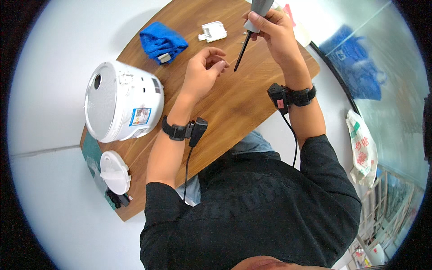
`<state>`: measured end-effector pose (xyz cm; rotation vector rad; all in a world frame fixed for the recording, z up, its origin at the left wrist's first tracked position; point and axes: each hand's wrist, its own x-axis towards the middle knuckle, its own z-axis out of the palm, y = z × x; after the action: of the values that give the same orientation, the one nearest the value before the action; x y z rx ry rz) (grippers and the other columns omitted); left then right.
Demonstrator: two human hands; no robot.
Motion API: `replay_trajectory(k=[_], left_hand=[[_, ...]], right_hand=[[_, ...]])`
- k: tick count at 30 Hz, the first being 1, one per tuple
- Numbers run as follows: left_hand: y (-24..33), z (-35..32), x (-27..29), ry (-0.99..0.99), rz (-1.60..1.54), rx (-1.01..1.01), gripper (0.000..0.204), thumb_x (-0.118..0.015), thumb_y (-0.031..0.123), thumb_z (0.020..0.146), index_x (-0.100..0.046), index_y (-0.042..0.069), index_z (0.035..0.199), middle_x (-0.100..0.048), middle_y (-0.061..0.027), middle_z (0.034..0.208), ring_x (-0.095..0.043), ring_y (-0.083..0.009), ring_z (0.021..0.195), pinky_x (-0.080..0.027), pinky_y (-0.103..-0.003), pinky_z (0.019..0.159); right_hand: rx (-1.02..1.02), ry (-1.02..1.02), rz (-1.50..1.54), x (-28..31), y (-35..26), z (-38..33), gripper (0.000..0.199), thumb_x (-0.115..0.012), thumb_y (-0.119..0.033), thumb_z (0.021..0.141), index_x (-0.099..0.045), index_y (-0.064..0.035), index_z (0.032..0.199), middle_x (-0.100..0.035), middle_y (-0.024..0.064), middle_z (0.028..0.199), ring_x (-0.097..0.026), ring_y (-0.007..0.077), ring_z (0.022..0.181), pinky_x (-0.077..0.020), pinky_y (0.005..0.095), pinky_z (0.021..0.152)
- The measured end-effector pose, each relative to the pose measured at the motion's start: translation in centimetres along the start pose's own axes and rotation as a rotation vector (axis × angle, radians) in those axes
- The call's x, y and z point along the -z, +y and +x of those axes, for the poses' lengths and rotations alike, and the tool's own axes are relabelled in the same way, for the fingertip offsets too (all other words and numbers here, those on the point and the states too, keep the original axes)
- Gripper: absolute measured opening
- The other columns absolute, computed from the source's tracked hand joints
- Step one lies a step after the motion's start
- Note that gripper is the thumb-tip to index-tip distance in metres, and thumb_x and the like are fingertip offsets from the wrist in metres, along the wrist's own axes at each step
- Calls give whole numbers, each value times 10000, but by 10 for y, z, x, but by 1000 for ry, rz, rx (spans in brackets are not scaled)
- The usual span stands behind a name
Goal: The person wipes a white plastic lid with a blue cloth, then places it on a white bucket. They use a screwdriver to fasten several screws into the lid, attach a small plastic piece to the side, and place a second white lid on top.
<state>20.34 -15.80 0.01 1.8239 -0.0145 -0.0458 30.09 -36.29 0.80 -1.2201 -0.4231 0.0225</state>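
Near the top of the head view, my right hand (270, 26) is closed around the grey body of a screwdriver (255, 22). Its long black shaft slants down to the left, its tip over the wooden table (252, 92). My left hand (204, 72) is left of that tip, fingers loosely curled and thumb apart from the index finger, with nothing visible in it. The tip and my left fingers do not touch. Beyond my left hand lies a small white plastic part (213, 31). Tiny bits, possibly screws, lie beside the screwdriver shaft.
A white, bucket-shaped appliance (128, 101) lies on its side at the left, with a crumpled blue cloth (161, 40) behind it. Nearer me are a white oval piece (114, 172) and a green mat (92, 155). Cables (187, 166) hang from both wrist straps. A plastic bag (362, 148) is at right.
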Motion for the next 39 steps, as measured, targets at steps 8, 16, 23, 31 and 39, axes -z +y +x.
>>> replay_trajectory(k=[8, 16, 23, 31, 39], left_hand=[[0, -71, 49, 50, -252, -28, 146, -684, -26, 940, -678, -16, 1086, -755, -126, 1009, -696, -143, 875, -566, -280, 797], [9, -126, 71, 211, -174, -140, 201, -728, -41, 901, -665, -26, 1092, -764, -138, 1039, -718, -147, 932, -590, -270, 829], [11, -157, 89, 286, -61, -195, 263, -722, -57, 893, -677, -28, 1150, -778, -118, 1027, -725, -129, 930, -586, -260, 842], [5, -177, 102, 369, 61, -254, 258, -751, -53, 854, -719, -4, 1105, -792, -107, 927, -748, -129, 863, -586, -269, 807], [5, -184, 108, 426, 184, -284, 260, -765, -45, 843, -719, 6, 1094, -787, -98, 884, -745, -130, 820, -592, -277, 775]], right_hand=[[68, -207, 234, -65, -19, -3, 214, -745, -208, 962, -705, -7, 1025, -690, 50, 844, -625, 125, 736, -497, 279, 659], [78, -329, 262, -129, -18, -10, 219, -753, -208, 959, -720, 4, 999, -695, 44, 838, -612, 108, 733, -490, 279, 669], [-8, -365, 251, -172, -28, -24, 187, -755, -174, 950, -722, 4, 998, -703, 36, 857, -622, 103, 756, -495, 273, 692], [-31, -425, 177, -200, -35, -36, 188, -758, -161, 944, -719, 5, 1024, -705, 35, 865, -633, 107, 771, -504, 271, 703], [80, -465, 18, -217, -24, -36, 274, -774, -239, 930, -740, -3, 1066, -722, 49, 891, -659, 116, 786, -537, 268, 686]])
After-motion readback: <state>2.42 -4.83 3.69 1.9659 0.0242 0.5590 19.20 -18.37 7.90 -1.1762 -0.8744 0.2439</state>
